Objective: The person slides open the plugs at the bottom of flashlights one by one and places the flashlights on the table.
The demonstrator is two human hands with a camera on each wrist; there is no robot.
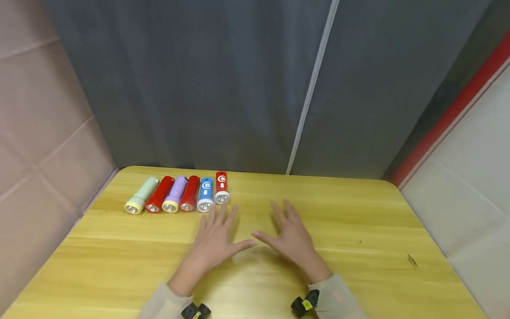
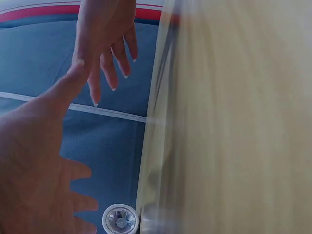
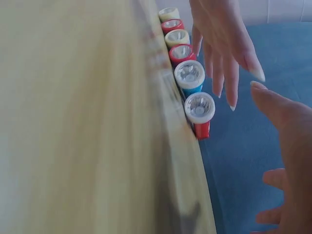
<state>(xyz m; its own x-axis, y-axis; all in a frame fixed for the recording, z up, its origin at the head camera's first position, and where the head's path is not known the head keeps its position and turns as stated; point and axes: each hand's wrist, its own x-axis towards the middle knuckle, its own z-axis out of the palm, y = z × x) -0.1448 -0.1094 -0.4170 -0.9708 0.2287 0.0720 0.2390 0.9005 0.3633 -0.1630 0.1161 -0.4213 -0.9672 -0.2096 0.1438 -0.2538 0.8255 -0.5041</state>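
Both of my hands are held out over the wooden table, fingers spread and holding nothing. My left hand is nearest the row of flashlights, its fingertips just in front of the blue flashlight and the small red flashlight with a white rim. Further left in that row lie a red flashlight, a purple flashlight, another red flashlight and a pale green flashlight, lenses toward me. My right hand is to the right, its thumb pointing at the left thumb with a small gap between.
Behind the table's far edge hangs a dark grey curtain with a pale strip running down it. A light panelled wall rises at the left, and a white wall with a red band at the right.
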